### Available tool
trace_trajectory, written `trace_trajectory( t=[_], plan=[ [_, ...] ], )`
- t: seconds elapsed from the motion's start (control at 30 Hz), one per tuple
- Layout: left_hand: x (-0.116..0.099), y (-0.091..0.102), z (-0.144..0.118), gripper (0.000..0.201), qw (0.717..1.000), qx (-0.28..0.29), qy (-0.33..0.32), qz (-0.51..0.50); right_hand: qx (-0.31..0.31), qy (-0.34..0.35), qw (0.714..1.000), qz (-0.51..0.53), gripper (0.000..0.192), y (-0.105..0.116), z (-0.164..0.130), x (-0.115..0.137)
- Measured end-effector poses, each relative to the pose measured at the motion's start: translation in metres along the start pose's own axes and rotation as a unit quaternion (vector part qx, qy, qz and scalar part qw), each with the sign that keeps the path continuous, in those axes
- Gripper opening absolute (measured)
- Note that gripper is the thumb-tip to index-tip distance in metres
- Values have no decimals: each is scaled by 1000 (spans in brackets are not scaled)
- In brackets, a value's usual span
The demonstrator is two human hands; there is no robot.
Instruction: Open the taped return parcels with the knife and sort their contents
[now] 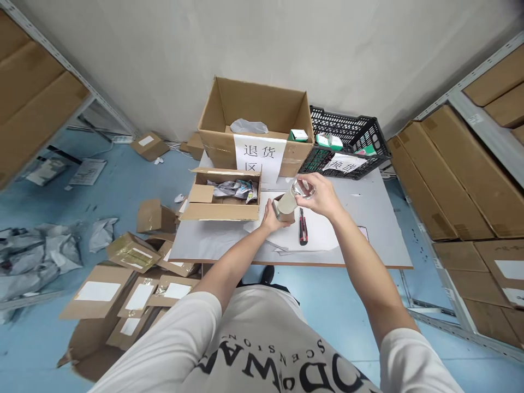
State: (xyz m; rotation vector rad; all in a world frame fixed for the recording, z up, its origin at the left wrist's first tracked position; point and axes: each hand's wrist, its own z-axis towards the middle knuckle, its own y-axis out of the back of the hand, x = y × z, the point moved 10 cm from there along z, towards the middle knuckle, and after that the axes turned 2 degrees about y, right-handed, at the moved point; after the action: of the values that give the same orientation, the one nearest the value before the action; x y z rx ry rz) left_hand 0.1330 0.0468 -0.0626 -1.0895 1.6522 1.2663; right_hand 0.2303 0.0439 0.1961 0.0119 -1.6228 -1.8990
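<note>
Over the table, my left hand (271, 219) grips a small brown cardboard box (285, 218) from its left side. My right hand (321, 195) has its fingers closed round the clear, shiny top of a pale cylindrical container (287, 202). The container is tilted, with its lower end at the box's opening; how far inside it sits is hidden. A red and black utility knife (303, 228) lies just below my right hand on white paper (321, 232). Left of my left hand stands an open carton (221, 212) with crumpled printed wrapping (235, 189) inside.
Behind stands a large open box (213, 142) with a paper sign, beside a black plastic crate (347, 123) holding green-and-white boxes. A phone-like object (363, 233) lies at right. Opened cartons (98, 292) and grey bags (53, 251) cover the left floor. Boxed shelves (446, 174) flank the right.
</note>
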Motion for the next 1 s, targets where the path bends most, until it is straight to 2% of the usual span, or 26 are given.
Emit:
trace_trajectory(
  t=[0.13, 0.2, 0.23, 0.3, 0.33, 0.4, 0.47, 0.53, 0.6, 0.67, 0.73, 0.77, 0.83, 0.9, 1.0],
  plan=[
    [18, 2, -41, 128, 995, 15, 93, -28, -22, -9, 1000, 7, 45, 9, -3, -1],
    [23, 11, -70, 115, 990, 34, 126, -53, -41, -6, 999, 28, 45, 23, -4, 1],
    [16, 21, -83, 99, 990, 34, 111, -79, -49, -4, 998, 41, 44, 31, -4, 2],
    [-15, 53, -103, 66, 989, -5, 28, -145, -57, -3, 996, 70, 43, 47, -3, 2],
    [-37, 70, -111, 57, 986, -22, -30, -160, -56, -4, 995, 87, 42, 53, -2, 2],
    [-86, 92, -121, 61, 981, -35, -134, -140, -41, -10, 991, 128, 41, 57, -1, 3],
    [-125, 90, -123, 79, 976, 10, -185, -115, -13, -22, 985, 173, 39, 48, 0, 5],
    [-144, 77, -120, 94, 974, 52, -189, -114, 12, -42, 978, 206, 36, 31, -1, 8],
    [-141, 68, -116, 95, 978, 49, -160, -122, 23, -66, 972, 223, 33, 12, -4, 9],
    [-123, 63, -114, 89, 982, 34, -115, -144, 29, -95, 963, 250, 36, -5, -11, 7],
    [-103, 58, -116, 85, 977, 50, -66, -194, 44, -134, 938, 317, 47, -21, -22, 2],
    [-94, 56, -118, 84, 970, 68, -42, -229, 53, -154, 915, 368, 52, -30, -29, -1],
    [-85, 52, -125, 82, 945, 112, 2, -306, 72, -183, 856, 478, 57, -48, -43, -3],
    [-85, 47, -133, 77, 912, 168, 35, -373, 90, -199, 804, 553, 57, -65, -56, -1],
    [-93, 35, -145, 73, 862, 259, 60, -432, 104, -223, 768, 591, 58, -92, -68, 5]
  ],
)
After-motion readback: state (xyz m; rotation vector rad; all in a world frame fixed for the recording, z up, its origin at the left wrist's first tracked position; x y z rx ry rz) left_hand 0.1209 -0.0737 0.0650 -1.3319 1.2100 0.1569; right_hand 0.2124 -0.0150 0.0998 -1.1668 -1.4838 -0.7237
